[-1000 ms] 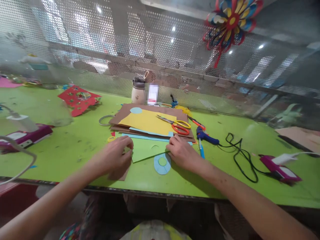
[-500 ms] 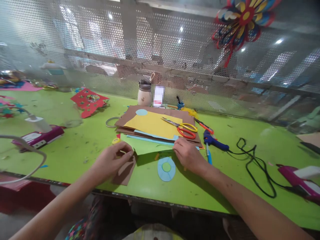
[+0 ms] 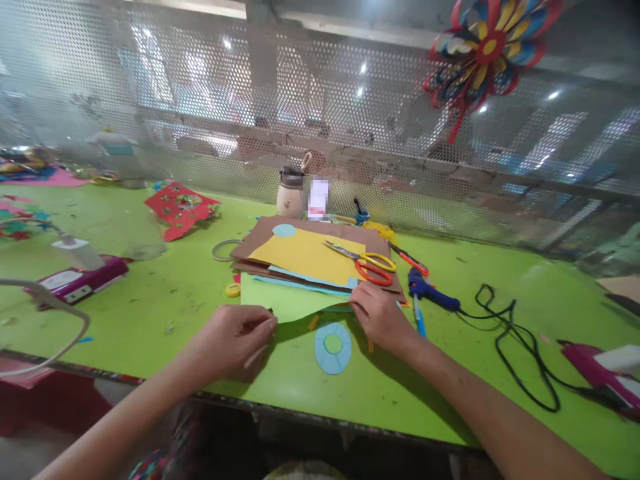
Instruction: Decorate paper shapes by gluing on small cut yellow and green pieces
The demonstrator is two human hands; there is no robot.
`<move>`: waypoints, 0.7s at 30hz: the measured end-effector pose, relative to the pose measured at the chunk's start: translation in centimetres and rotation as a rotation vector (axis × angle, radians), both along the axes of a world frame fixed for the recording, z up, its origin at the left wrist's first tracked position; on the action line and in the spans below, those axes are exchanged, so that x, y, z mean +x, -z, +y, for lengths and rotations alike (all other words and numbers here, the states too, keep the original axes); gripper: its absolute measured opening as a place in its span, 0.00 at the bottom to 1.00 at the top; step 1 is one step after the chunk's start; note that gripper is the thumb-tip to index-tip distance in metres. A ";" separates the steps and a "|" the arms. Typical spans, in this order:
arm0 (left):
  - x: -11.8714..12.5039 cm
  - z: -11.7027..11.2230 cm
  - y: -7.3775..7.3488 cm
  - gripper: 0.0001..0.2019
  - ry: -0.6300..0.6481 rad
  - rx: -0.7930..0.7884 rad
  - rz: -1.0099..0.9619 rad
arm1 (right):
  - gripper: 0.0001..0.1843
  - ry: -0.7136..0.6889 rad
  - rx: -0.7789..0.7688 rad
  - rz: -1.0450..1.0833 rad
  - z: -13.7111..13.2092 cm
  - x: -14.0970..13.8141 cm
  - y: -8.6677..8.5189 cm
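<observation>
A light green sheet of paper [image 3: 287,307] sticks out from under a stack of coloured sheets, its near edge raised and curved. My left hand [image 3: 240,333] pinches its near left corner. At the right end of the same edge, my right hand [image 3: 377,313] grips the paper between thumb and fingers. Just in front lies a light blue paper ring [image 3: 333,359] with a green centre. On the stack, over the yellow sheet [image 3: 300,253], rest scissors [image 3: 367,261] with red and yellow handles. Brown sheets [image 3: 345,232] lie beneath the yellow one.
A blue glue gun [image 3: 433,292] with a black cord lies to the right, near a red utility knife [image 3: 410,259]. Purple power strips [image 3: 83,280] sit at both sides. Behind the stack stand a bottle [image 3: 290,193] and a blurred phone screen [image 3: 318,199].
My left hand has drawn the green sheet slightly toward me, so more of it shows below the stack. My right hand keeps its hold. The view has tilted up a little.
</observation>
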State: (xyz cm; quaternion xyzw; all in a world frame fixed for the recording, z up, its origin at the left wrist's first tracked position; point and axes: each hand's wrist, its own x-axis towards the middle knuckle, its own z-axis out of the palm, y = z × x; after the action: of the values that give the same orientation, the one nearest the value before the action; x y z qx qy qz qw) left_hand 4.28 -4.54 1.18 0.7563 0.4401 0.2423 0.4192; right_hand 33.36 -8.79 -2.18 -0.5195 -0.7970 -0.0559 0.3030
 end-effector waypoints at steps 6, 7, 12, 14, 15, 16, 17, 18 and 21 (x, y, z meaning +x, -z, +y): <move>0.8 -0.6 -0.1 0.12 -0.061 -0.384 -0.289 | 0.12 -0.001 0.025 -0.009 0.0 0.2 -0.1; 0.9 -0.7 -0.4 0.11 -0.096 -0.511 -0.398 | 0.12 0.000 0.032 -0.011 0.0 0.2 -0.1; 1.8 0.2 -1.6 0.23 -0.158 -0.922 -0.719 | 0.14 -0.043 0.065 -0.078 -0.5 -0.4 -0.1; 2.5 0.8 -1.4 0.19 -0.210 -0.898 -0.782 | 0.15 -0.068 0.076 -0.115 -0.8 -0.9 0.2; 2.8 1.0 -1.2 0.15 -0.253 -0.871 -0.809 | 0.15 -0.075 0.081 -0.129 -1.0 -1.1 0.2; 3.2 1.3 -1.0 0.11 -0.301 -0.843 -0.833 | 0.16 -0.080 0.086 -0.142 -1.1 -1.3 0.3; 3.5 1.4 -0.8 0.10 -0.339 -0.821 -0.848 | 0.16 -0.081 0.090 -0.151 -1.2 -1.4 0.4; 3.7 1.5 -0.5 0.11 -0.371 -0.805 -0.857 | 0.16 -0.082 0.093 -0.158 -1.3 -1.5 0.4; 3.9 1.1 0.2 0.14 -0.419 -0.792 -0.860 | 0.17 -0.088 0.089 -0.168 -1.5 -1.7 0.5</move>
State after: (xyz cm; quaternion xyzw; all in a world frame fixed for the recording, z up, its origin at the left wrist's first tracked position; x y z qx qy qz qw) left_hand 8.15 -3.40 1.00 0.2758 0.4275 0.4207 0.7511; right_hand 31.62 -10.34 -2.63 -0.4635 -0.8384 -0.1214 0.2599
